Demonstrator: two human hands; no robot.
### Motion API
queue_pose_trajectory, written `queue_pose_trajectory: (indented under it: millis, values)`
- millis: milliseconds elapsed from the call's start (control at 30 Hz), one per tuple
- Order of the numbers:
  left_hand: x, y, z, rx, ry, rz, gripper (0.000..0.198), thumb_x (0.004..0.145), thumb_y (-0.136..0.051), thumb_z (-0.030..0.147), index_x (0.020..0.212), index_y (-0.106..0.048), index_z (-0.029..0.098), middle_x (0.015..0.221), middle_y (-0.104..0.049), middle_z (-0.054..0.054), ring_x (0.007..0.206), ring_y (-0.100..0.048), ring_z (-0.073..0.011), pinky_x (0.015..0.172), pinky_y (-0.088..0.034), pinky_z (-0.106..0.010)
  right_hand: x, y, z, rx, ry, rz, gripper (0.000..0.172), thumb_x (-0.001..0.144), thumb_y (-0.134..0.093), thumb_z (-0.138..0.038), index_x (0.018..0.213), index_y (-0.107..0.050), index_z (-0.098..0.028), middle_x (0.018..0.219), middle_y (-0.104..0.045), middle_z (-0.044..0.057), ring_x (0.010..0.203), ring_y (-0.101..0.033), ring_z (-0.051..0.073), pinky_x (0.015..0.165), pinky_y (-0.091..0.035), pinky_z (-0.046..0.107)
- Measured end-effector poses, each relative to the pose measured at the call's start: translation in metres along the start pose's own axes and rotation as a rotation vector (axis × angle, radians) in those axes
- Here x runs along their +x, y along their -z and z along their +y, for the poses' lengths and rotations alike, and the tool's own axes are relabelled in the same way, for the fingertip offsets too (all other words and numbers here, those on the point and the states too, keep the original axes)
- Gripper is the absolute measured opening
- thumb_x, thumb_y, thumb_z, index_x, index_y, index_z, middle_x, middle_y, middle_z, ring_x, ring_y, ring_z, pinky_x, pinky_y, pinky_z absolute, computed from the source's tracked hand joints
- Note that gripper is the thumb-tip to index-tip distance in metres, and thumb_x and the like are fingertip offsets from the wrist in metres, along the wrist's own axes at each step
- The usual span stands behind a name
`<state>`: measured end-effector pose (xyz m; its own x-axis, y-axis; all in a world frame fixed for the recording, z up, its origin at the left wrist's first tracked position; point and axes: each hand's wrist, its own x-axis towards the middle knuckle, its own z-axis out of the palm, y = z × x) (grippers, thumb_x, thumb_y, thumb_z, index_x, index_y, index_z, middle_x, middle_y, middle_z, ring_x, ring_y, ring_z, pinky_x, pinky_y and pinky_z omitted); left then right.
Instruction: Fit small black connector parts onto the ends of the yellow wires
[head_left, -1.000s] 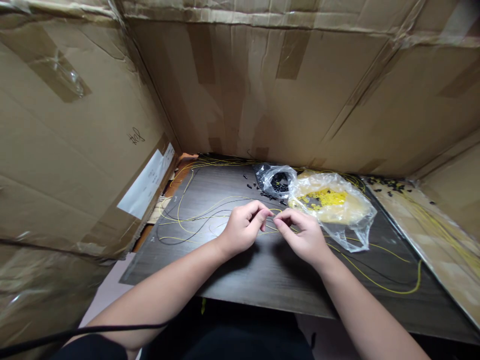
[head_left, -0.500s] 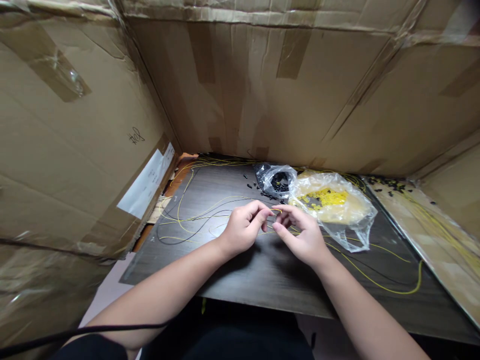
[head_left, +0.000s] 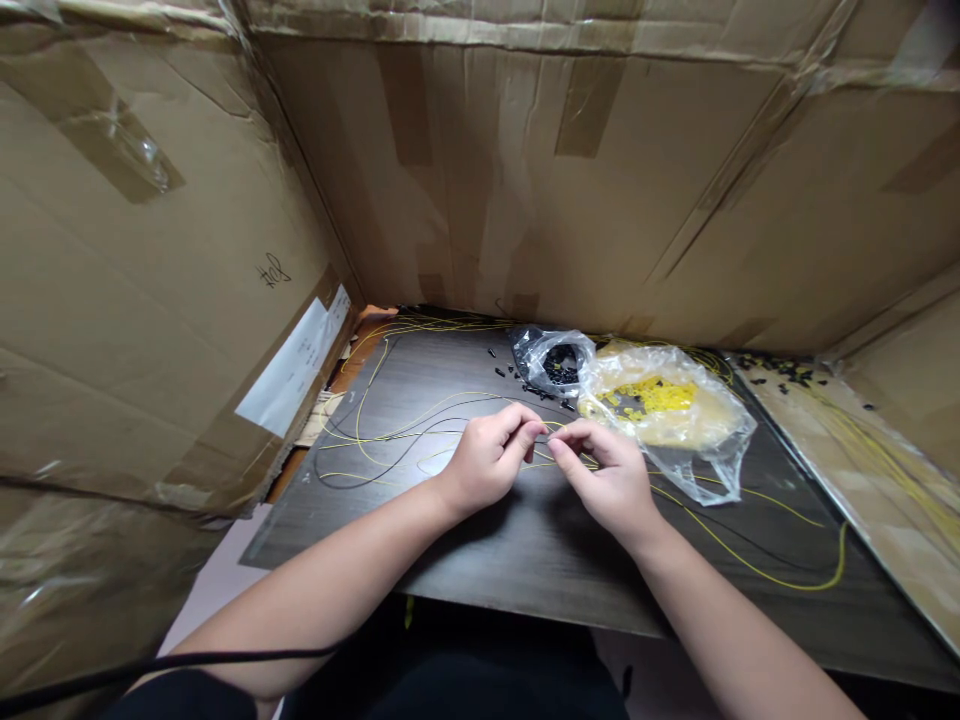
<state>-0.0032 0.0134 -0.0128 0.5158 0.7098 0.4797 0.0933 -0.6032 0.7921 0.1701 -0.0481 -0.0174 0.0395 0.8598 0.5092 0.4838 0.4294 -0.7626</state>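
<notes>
My left hand (head_left: 491,460) and my right hand (head_left: 609,477) meet over the middle of a dark wooden table (head_left: 480,540). Both are closed in a pinch, fingertips almost touching. Between them runs a thin yellow cable (head_left: 750,565) that loops across the table to the right. What sits at the fingertips is too small to make out. Behind my right hand lies a clear bag of yellow parts (head_left: 660,405), and beside it a smaller clear bag of black parts (head_left: 555,362).
Taped cardboard walls (head_left: 525,180) close in the table on the left, back and right. More yellow and black cables (head_left: 390,435) lie looped at the left. Loose black parts (head_left: 780,372) are scattered on a cardboard sheet at the right.
My right hand has shifted its fingers slightly and closed tighter toward my left hand. Both hands stay in the same spot.
</notes>
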Motion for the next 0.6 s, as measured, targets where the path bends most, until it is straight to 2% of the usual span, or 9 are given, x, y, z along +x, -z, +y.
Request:
queue_pose_trajectory:
  millis: [233,433,600]
  values:
    - [0.0015,0.0013,0.0034,0.054,-0.008,-0.042,0.025,0.1,-0.051,0.03,0.083,-0.062,0.016,0.066,-0.062,0.002,0.06,-0.055,-0.0085,0.063,-0.041,-0.02,-0.0015,0.002,0.0017,-0.044,0.049,0.078,0.008,0.093,-0.064,-0.026,0.087,-0.066,-0.022,0.078,-0.069,0.003,0.068,-0.062,0.017,0.064,-0.05,0.031]
    - [0.0027,0.001,0.0019,0.09,-0.022,-0.033,0.024,0.1,-0.052,0.029,0.082,-0.063,0.015,0.068,-0.063,0.001,0.061,-0.054,-0.0086,0.064,-0.041,-0.021,-0.0037,0.0044,0.0084,0.002,-0.017,0.194,0.007,0.093,-0.065,-0.027,0.09,-0.066,-0.021,0.077,-0.064,0.003,0.065,-0.059,0.016,0.061,-0.049,0.03]
    - [0.0023,0.0004,0.0012,0.112,-0.037,-0.009,0.021,0.099,-0.054,0.026,0.086,-0.066,0.015,0.07,-0.064,0.001,0.061,-0.054,-0.0078,0.063,-0.04,-0.02,-0.0033,0.0063,0.0086,0.003,0.082,0.19,0.003,0.091,-0.066,-0.02,0.094,-0.066,-0.021,0.082,-0.064,0.003,0.069,-0.06,0.015,0.064,-0.05,0.029]
